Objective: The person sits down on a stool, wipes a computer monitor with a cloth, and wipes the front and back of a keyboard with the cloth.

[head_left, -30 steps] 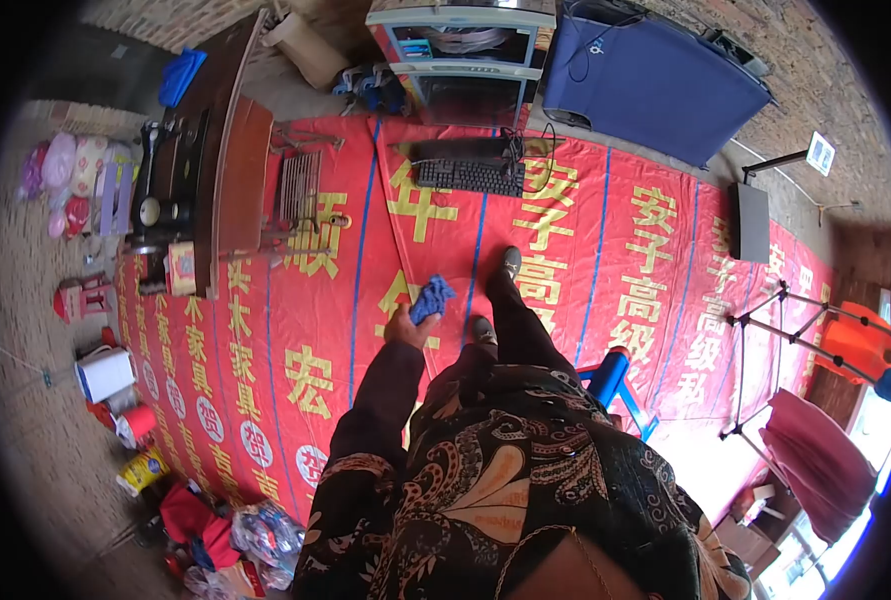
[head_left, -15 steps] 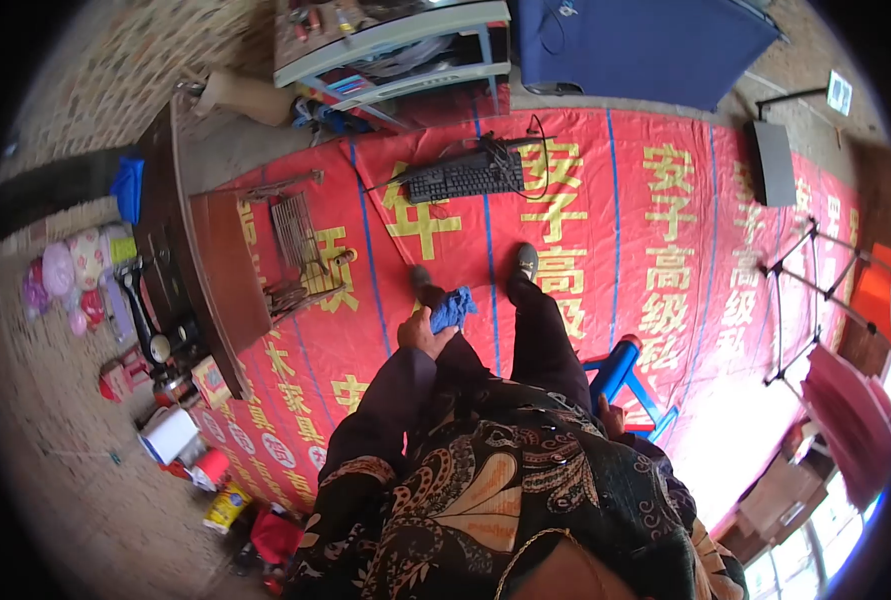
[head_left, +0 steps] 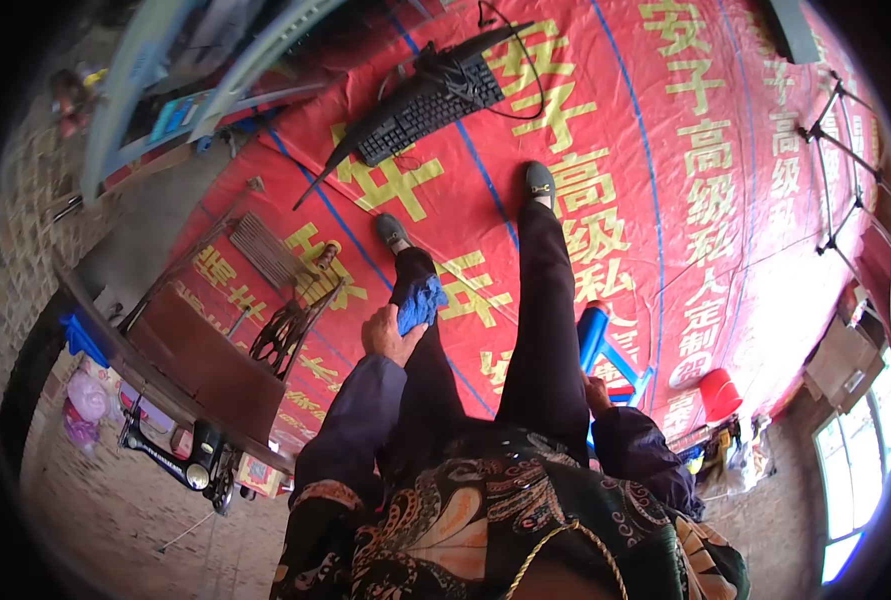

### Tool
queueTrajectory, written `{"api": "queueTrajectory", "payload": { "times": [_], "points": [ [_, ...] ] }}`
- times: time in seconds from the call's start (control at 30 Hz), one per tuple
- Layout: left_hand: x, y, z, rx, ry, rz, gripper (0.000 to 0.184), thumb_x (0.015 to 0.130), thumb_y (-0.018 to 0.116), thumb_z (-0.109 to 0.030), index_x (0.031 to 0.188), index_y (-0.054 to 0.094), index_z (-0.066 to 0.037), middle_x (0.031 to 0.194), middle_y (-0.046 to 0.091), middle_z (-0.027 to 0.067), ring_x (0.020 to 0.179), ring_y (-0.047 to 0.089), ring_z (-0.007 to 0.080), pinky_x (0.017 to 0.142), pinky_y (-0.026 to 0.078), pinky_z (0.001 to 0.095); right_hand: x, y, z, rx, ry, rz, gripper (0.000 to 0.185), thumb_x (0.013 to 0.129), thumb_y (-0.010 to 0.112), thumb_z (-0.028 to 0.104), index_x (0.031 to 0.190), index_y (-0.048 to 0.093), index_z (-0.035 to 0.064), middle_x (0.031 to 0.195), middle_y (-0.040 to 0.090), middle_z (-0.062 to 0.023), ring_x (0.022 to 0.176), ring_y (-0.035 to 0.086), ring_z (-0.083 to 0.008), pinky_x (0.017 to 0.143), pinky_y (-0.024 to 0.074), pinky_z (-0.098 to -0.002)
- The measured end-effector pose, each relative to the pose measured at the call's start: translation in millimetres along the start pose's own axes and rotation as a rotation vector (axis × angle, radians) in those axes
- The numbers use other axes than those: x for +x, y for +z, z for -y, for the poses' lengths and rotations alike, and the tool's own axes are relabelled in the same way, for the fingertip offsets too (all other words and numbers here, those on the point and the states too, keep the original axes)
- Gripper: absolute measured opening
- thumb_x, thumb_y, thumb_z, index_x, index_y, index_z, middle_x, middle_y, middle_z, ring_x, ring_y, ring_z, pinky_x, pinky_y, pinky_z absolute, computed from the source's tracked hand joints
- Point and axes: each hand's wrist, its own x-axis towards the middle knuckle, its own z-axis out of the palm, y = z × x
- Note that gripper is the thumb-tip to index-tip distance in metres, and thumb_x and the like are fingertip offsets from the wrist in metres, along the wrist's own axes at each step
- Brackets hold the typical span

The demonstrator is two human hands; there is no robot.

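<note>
My left hand (head_left: 390,337) is closed around a crumpled blue cloth (head_left: 422,303), held out over my left leg. Beside my right thigh, my right hand (head_left: 597,395) grips a blue stool (head_left: 592,335) with red parts, which looks tipped on its side. Most of the right fingers and the stool's lower part are hidden by my thigh and sleeve. Both of my feet stand on a red sheet (head_left: 655,160) with yellow lettering and blue lines. A black keyboard (head_left: 430,110) with a tangled cable lies on the sheet ahead of me.
To the left stands a sewing machine table (head_left: 200,345) with a treadle (head_left: 290,330) and a black sewing machine (head_left: 190,465). A pale metal-framed rack (head_left: 130,100) is at the upper left. On the right are a black metal frame (head_left: 833,170), a red bucket (head_left: 720,395) and a cardboard box (head_left: 840,365).
My view has tilted and turned, so the keyboard and rack appear closer. My feet have shifted on the sheet. The cloth stays in my left hand, and the stool stays at my right hand.
</note>
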Motion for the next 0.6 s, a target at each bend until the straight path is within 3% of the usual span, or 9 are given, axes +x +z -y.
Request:
{"api": "queueTrajectory", "payload": {
  "times": [0.1,0.3,0.4,0.6],
  "points": [
    [2,15,18,0.02,0.0,-0.002,0.049,0.068,0.079,-0.036,0.097,0.056,-0.005,0.093,0.06,0.0142,0.091,0.057,0.0356,0.078,0.043,0.0466,40,9,32,0.048,0.045,0.021,0.025,0.097,0.052,0.022,0.114,0.063,0.0066,0.065,0.06,-0.0157,0.057,0.06,-0.0248,0.05,0.0448,-0.0401],
    [11,46,41,0.06,0.004,0.032,0.053,0.068,0.081,-0.029,0.106,0.056,-0.002,0.097,0.059,0.0146,0.093,0.056,0.0347,0.08,0.043,0.0457,98,65,16,0.134,0.127,0.045,0.025,0.096,0.053,0.022,0.113,0.063,0.006,0.065,0.061,-0.0152,0.057,0.06,-0.0239,0.05,0.0449,-0.0396],
    [19,54,45,-0.013,0.055,-0.056,0.053,0.068,0.083,-0.022,0.107,0.056,0.0,0.098,0.059,0.0179,0.092,0.055,0.0369,0.08,0.044,0.0449,109,98,3,0.18,0.166,0.066,0.026,0.096,0.053,0.023,0.112,0.063,0.0058,0.065,0.061,-0.0149,0.057,0.06,-0.0234,0.05,0.0449,-0.0393],
    [27,57,51,-0.058,-0.02,-0.141,0.056,0.064,0.086,-0.024,0.106,0.058,-0.002,0.094,0.06,0.0161,0.086,0.057,0.0357,0.075,0.046,0.0436,132,129,-20,0.244,0.212,0.081,0.026,0.096,0.053,0.023,0.111,0.064,0.0052,0.066,0.062,-0.0144,0.057,0.06,-0.0224,0.051,0.045,-0.0388]
  ]
}}
